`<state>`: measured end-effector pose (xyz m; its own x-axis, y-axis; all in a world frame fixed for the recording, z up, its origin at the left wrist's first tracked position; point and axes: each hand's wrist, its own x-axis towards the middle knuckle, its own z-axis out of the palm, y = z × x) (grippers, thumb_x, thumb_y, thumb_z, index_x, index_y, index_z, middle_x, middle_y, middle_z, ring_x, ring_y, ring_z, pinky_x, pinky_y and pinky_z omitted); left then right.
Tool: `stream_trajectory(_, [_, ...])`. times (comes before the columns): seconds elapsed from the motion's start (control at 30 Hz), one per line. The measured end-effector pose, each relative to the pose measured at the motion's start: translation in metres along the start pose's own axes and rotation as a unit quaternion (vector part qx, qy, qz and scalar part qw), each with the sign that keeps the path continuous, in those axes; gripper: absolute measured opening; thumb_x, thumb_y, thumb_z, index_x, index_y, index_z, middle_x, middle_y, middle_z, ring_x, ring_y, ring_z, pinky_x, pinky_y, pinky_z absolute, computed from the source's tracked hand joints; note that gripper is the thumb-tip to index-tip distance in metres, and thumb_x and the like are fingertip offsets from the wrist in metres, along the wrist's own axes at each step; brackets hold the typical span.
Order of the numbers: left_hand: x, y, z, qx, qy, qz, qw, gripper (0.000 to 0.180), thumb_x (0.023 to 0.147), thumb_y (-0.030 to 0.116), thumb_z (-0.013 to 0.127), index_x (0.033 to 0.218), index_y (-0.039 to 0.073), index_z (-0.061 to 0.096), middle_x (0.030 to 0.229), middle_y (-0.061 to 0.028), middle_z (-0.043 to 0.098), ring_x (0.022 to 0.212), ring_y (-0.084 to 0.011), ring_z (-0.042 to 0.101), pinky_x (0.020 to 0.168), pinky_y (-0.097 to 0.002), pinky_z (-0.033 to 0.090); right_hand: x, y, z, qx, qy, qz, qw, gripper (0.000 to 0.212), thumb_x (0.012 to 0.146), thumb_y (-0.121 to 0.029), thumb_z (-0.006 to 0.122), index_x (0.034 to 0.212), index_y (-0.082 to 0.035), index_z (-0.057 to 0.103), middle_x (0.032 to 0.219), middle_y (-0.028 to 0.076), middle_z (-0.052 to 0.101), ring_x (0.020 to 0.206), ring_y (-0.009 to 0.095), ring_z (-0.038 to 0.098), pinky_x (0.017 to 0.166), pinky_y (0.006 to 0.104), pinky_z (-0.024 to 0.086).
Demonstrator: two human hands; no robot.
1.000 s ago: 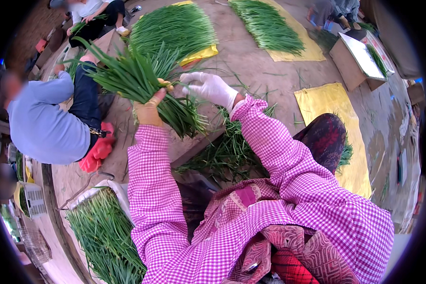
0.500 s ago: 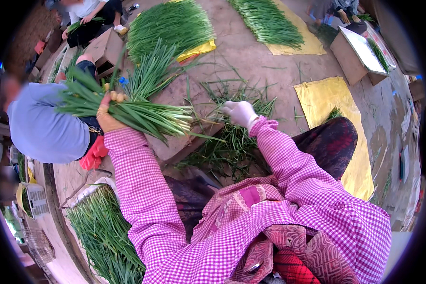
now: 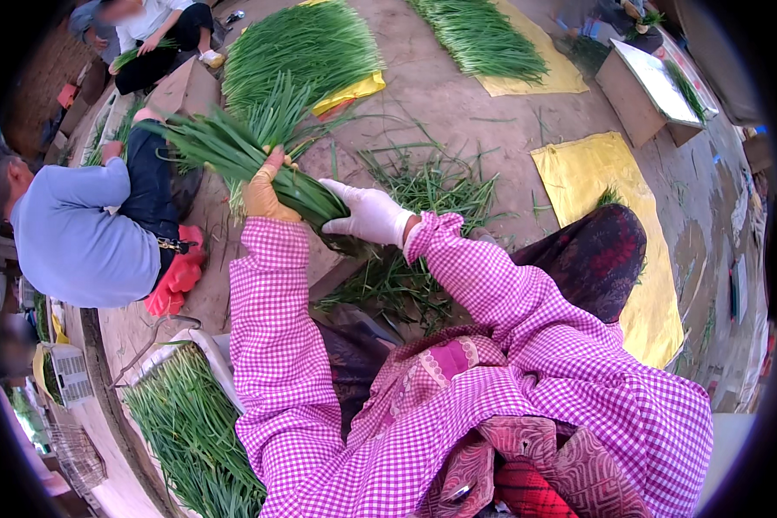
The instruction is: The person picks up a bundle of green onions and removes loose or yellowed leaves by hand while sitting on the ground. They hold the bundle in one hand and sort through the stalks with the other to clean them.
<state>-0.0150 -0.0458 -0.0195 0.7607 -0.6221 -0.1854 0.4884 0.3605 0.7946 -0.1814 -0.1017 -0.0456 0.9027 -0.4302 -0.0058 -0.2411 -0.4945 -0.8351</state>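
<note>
A: Where does the bunch (image 3: 309,197) lie relative to the hands?

B: Between them, raised in front of the wearer. Its long axis slants from leaf tips at upper left to the lower end at right. From the right hand (image 3: 371,214), it runs up and leftward.

A: Which hand is nearer?

B: Both touch it. The left hand (image 3: 268,190), in a tan glove, is nearer its middle; the right, in a white glove, is at the lower end.

A: State of each?

B: Left: clasped around the leaves, thumb on top. Right: pinching the bunch, fingers above and thumb below; how firmly, one cannot tell.

A: What is obscured?

B: The right hand covers much of the lower end, and the dark green beneath it cannot be surely parted from the scraps (image 3: 432,186) on the ground. Most left fingers are hidden by the leaves. The tips are blurred and overlap the knee of a co-worker (image 3: 86,224). Other leaves (image 3: 276,112) behind the bunch confuse its upper outline. At lower left, the crate (image 3: 218,367) of leaves is cut off by the border.
</note>
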Motion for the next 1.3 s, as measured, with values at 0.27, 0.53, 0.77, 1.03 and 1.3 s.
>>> stream_trajectory(0.27, [-0.008, 0.014, -0.020, 0.013, -0.148, -0.091, 0.985, 0.019, 0.082, 0.018, 0.064, 0.092, 0.003, 0.057, 0.086, -0.0103, 0.062, 0.084, -0.0257, 0.061, 0.077, -0.0439, 0.050, -0.005, 0.029, -0.028, 0.256, -0.085, 0.026, 0.963, 0.058, 0.082, -0.036, 0.065, 0.128, -0.004, 0.049, 0.114, 0.018, 0.060, 0.109, 0.023, 0.055, 0.095, 0.0312, 0.039])
stream_trajectory(0.53, [0.001, 0.042, -0.032, -0.061, -0.025, -0.024, 0.998, 0.019, 0.088, 0.023, 0.058, 0.091, 0.005, 0.056, 0.076, -0.0066, 0.056, 0.074, -0.0239, 0.056, 0.077, -0.0399, 0.048, -0.016, 0.090, -0.049, 0.107, 0.091, 0.041, 0.989, 0.032, 0.088, -0.035, 0.054, 0.104, -0.010, 0.064, 0.092, 0.004, 0.067, 0.082, 0.020, 0.064, 0.071, 0.0310, 0.050])
stream_trajectory(0.77, [0.008, 0.048, -0.047, -0.081, -0.046, -0.008, 0.996, 0.013, 0.085, 0.017, 0.061, 0.093, 0.007, 0.058, 0.065, -0.0009, 0.050, 0.061, -0.0182, 0.050, 0.066, -0.0355, 0.047, -0.015, 0.077, -0.041, 0.283, 0.058, 0.125, 0.949, 0.054, 0.086, -0.051, 0.056, 0.098, 0.001, 0.065, 0.085, 0.009, 0.065, 0.065, 0.014, 0.062, 0.062, 0.0257, 0.051])
stream_trajectory(1.03, [-0.003, 0.040, -0.033, -0.009, -0.095, 0.016, 0.995, 0.015, 0.079, 0.005, 0.062, 0.093, 0.005, 0.058, 0.087, -0.0085, 0.061, 0.080, -0.0229, 0.061, 0.079, -0.0365, 0.051, -0.009, 0.054, -0.004, 0.499, 0.089, 0.136, 0.851, 0.037, 0.083, -0.019, 0.066, 0.112, 0.002, 0.060, 0.099, 0.007, 0.065, 0.085, 0.015, 0.061, 0.078, 0.0301, 0.048])
stream_trajectory(1.3, [-0.009, 0.042, -0.030, 0.100, 0.027, 0.017, 0.994, 0.027, 0.086, 0.020, 0.058, 0.105, 0.000, 0.058, 0.100, -0.0130, 0.062, 0.092, -0.0279, 0.060, 0.081, -0.0430, 0.049, -0.017, 0.045, -0.037, 0.669, 0.102, 0.012, 0.736, 0.022, 0.089, -0.022, 0.056, 0.102, -0.003, 0.060, 0.104, 0.008, 0.062, 0.099, 0.022, 0.058, 0.089, 0.0405, 0.045])
